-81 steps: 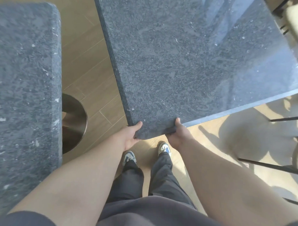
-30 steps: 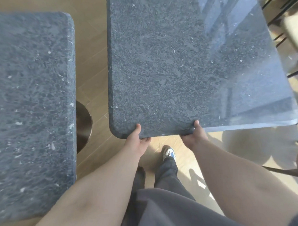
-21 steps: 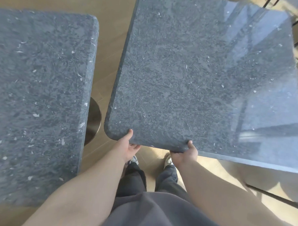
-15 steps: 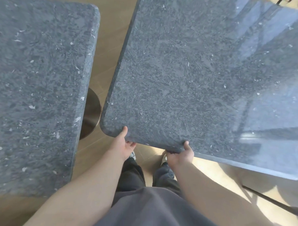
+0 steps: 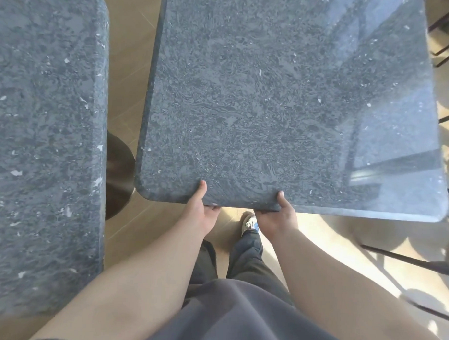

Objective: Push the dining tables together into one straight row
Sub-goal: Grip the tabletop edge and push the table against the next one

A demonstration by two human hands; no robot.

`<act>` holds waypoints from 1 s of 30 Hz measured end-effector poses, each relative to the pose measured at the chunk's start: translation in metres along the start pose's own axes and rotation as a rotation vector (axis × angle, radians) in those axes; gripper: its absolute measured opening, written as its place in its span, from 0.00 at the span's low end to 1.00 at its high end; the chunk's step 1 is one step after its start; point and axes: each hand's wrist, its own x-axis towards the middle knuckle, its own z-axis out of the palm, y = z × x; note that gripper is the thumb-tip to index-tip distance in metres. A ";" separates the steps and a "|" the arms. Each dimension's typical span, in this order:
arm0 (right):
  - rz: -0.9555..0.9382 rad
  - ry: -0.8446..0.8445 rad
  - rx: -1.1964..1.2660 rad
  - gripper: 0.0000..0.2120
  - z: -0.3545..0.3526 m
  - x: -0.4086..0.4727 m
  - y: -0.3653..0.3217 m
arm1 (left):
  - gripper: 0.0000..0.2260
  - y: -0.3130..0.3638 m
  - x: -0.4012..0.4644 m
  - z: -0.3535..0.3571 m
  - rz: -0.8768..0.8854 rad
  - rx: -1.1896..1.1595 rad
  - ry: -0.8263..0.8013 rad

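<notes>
Now two tables — right table [image 5: 271,108], left table [image 5: 41,138] — apart.

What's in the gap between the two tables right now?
Head view: bare wood floor and the left table's round metal base; the held table isn't touching.

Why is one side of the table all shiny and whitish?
Head view: sunlight from the right glares off the polished right table, washing its right side pale and mirroring window shapes; the left table stays dull and dark; the floor by the right hand is bright, streaked with thin chair-leg shadows.
</notes>
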 end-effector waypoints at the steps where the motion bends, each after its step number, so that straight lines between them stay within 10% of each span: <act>1: -0.004 -0.018 -0.015 0.22 -0.001 -0.001 0.000 | 0.20 0.002 -0.002 0.000 -0.006 0.004 -0.008; 30: -0.098 -0.059 -0.100 0.22 -0.014 -0.002 0.023 | 0.20 0.023 -0.016 -0.022 -0.057 0.143 -0.075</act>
